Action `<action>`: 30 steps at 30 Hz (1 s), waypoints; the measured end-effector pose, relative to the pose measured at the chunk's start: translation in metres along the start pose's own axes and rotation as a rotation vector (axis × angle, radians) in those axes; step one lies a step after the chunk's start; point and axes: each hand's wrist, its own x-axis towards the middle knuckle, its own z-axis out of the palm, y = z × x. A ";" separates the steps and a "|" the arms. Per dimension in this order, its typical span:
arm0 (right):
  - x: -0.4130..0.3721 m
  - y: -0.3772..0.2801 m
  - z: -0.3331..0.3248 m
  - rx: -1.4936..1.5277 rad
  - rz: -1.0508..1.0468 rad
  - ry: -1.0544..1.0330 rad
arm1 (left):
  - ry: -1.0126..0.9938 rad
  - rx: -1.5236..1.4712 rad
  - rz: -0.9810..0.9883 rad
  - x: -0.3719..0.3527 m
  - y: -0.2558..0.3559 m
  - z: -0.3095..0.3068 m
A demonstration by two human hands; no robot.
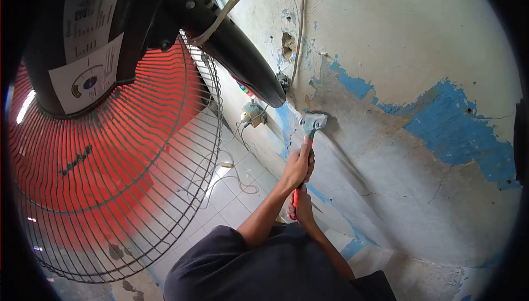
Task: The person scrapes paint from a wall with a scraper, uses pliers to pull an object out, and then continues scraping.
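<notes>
Both of my hands are wrapped round one long-handled scraper point(312, 125), which has a red and black handle and a wide pale head. The upper grip is my left hand point(298, 167), close below the head. Lower down, my right hand point(301, 206) holds the red end of the handle. The scraper's head lies against the wall point(374, 152), near a corner. Around it the wall is bare grey and pale, with patches of blue paint point(452, 127) to the right.
A large wall fan point(110, 163) with red blades and a wire cage fills the left side; its black arm point(237, 53) reaches near the scraper. A socket box point(254, 114) with cords hangs at the corner. A cable point(237, 179) lies on the tiled floor point(234, 210).
</notes>
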 end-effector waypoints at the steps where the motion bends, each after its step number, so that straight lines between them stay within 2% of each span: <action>1: -0.001 0.002 -0.002 0.006 0.006 0.003 | -0.016 -0.010 -0.010 0.001 -0.004 -0.002; 5: 0.001 0.010 -0.007 0.019 -0.039 -0.038 | 0.046 0.028 0.010 0.000 -0.006 0.002; 8: 0.000 -0.004 0.005 0.022 -0.028 -0.054 | 0.004 0.011 -0.037 -0.005 0.014 0.000; 12: 0.000 0.012 -0.001 0.056 -0.028 -0.005 | -0.008 0.029 0.019 -0.004 -0.006 0.001; 16: 0.003 -0.004 0.005 0.038 -0.049 -0.019 | 0.034 0.048 0.026 -0.004 0.019 0.004; 20: 0.007 0.018 -0.002 0.016 -0.056 -0.051 | 0.011 0.073 0.010 -0.005 0.002 0.001; 23: 0.010 0.005 0.001 0.045 -0.098 -0.067 | 0.077 0.082 0.045 -0.002 0.008 0.004; 26: 0.005 -0.006 0.010 0.073 -0.063 -0.075 | 0.033 0.095 0.032 -0.006 0.020 0.002; 30: 0.010 0.014 -0.001 0.079 -0.074 -0.068 | 0.030 0.104 0.051 0.000 -0.001 0.001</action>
